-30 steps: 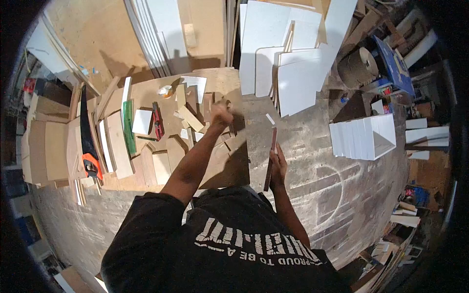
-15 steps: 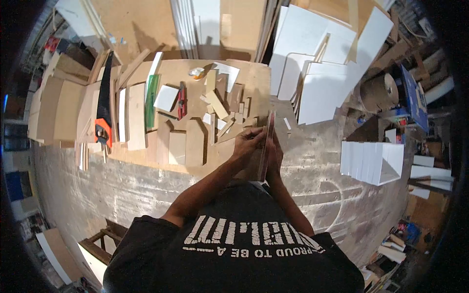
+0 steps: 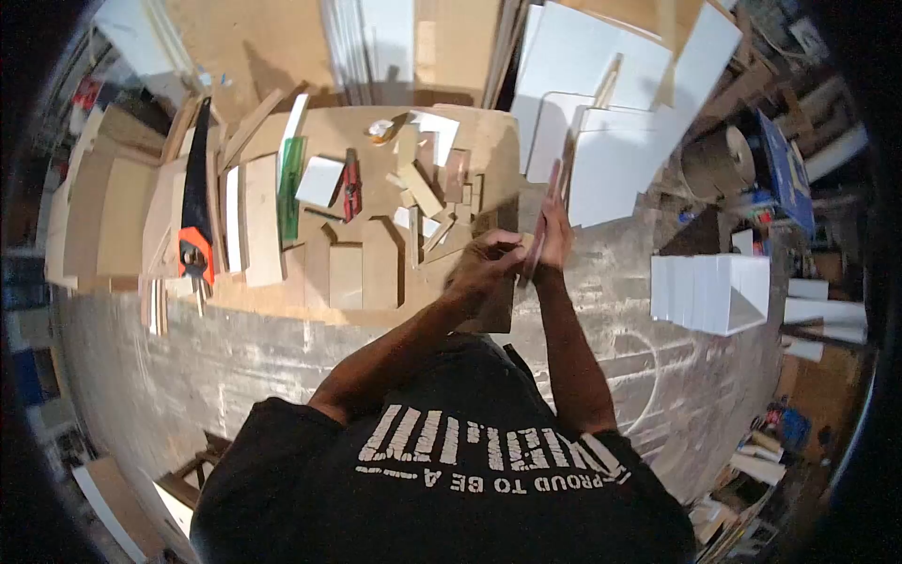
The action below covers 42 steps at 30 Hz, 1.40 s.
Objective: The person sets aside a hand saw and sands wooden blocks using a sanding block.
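My right hand [image 3: 556,237] grips a thin reddish-brown strip [image 3: 541,222], seen almost edge-on and tilted, its far end reaching up past the fingertips. Just left of it, my left hand [image 3: 487,266] is closed, thumb and fingertips pinched together close to the strip. What they pinch is hard to make out; a small pale patch shows by the fingertips. Below the left hand is a brown board surface [image 3: 493,315], partly covered by the hand and forearm. Several small wood offcuts [image 3: 423,193] lie on the worktable [image 3: 282,303] beyond the hands.
On the table's left lie a handsaw [image 3: 196,235] with an orange handle, a green strip [image 3: 290,188], a red tool [image 3: 351,185] and a white square [image 3: 320,181]. White panels [image 3: 615,160] lean at the back right. White boxy pieces [image 3: 709,293] stand on the right.
The strip has tilted and shifted right and away from me with my right hand. My left hand has drawn slightly right, and a gap has opened between the hands.
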Available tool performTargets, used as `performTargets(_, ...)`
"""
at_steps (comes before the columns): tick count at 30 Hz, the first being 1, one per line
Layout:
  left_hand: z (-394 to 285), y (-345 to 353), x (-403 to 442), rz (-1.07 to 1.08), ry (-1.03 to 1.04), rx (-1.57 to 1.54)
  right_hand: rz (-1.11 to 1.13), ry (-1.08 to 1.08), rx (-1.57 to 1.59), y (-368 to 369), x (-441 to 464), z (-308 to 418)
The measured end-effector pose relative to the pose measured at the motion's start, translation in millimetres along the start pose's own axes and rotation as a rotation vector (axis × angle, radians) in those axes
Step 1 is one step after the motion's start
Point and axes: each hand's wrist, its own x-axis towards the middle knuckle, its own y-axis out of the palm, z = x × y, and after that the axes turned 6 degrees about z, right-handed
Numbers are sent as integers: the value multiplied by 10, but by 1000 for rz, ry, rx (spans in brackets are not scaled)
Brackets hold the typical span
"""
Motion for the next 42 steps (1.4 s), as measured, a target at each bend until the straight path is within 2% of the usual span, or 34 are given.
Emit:
performTargets(1, -131, 14, -4, 21, 12, 1, -39, -5, -41, -28, 133, 42)
performTargets(2, -268, 57, -23, -72, 10, 63, -69, -19, -82, -59, 231, 107)
performTargets(5, -306, -237, 81, 8, -202, -93, 46, -47, 183, -25, 47, 208)
performTargets(6, -463, -197, 41, 15, -208, -69, 77, -47, 238, 19, -44, 184)
performTargets(9, -452, -207, 35, 93, -99, 87, 148, -88, 240, 222, -253, 117)
performTargets(13, -452, -229, -24, 68, -58, 27, 176, -103, 261, 356, -272, 256)
performTargets(15, -478, -218, -70, 91, 40, 112, 204, -103, 171, 320, -276, 280)
performTargets(17, -569, -215, -58, 53, 15, 180, 243, -121, 56, 282, -300, 416)
performTargets(18, -608, -229, -58, 30, 3, 212, 290, -62, -137, 221, -356, 543)
performTargets(20, -594, -440, -16, 87, 295, 522, 391, 50, -522, 123, -470, 819)
performTargets(21, -636, -496, 8, 114, 448, 679, 389, 39, -555, 135, -508, 857)
performTargets(22, -615, -487, -26, 168, 503, 699, 384, 29, -589, 134, -562, 878)
performTargets(23, -568, -452, -70, 188, 453, 704, 374, 26, -621, 125, -608, 892)
performTargets(24, -548, -352, -159, 214, 394, 705, 356, -94, -628, 182, -530, 929)
performTargets(25, -532, -265, -232, 248, 331, 706, 312, -11, -608, 209, -419, 897)
performTargets(26, -541, -226, -252, 219, 419, 710, 266, 63, -584, 227, -255, 798)
performTargets(27, -547, -254, -250, 197, 408, 710, 222, 129, -553, 230, -139, 658)
performTargets(28, -574, -314, -228, 165, 403, 709, 319, 58, -623, 182, -155, 597)
performTargets(29, -611, -371, -183, 118, 407, 703, 319, 18, -598, 132, -237, 539)
performTargets(30, -677, -402, -169, 134, 328, 508, 329, -10, -576, 178, -475, 681)
performTargets(31, -722, -399, -165, 148, 353, 575, 339, -36, -550, 216, -580, 752)
performTargets(32, -745, -379, -185, 171, 367, 644, 352, -187, -575, 222, -491, 713)
performTargets(34, -610, -349, -242, 290, 340, 715, 303, 140, -516, 340, -106, 721)
performTargets(35, -603, -321, -268, 282, 234, 598, 271, 286, -481, 366, 45, 722)
performTargets(37, -665, -283, -295, 254, 37, 370, 185, 97, -321, 266, 157, 614)
performTargets(38, -480, -419, -142, 210, 237, 208, 154, -1, -251, 207, 239, 592)
performTargets(41, -522, -686, -9, -49, 140, -100, 157, 48, 153, 142, -9, 668)
performTargets(42, -639, -587, -58, -158, 114, -273, 153, 36, 271, 281, -205, 734)
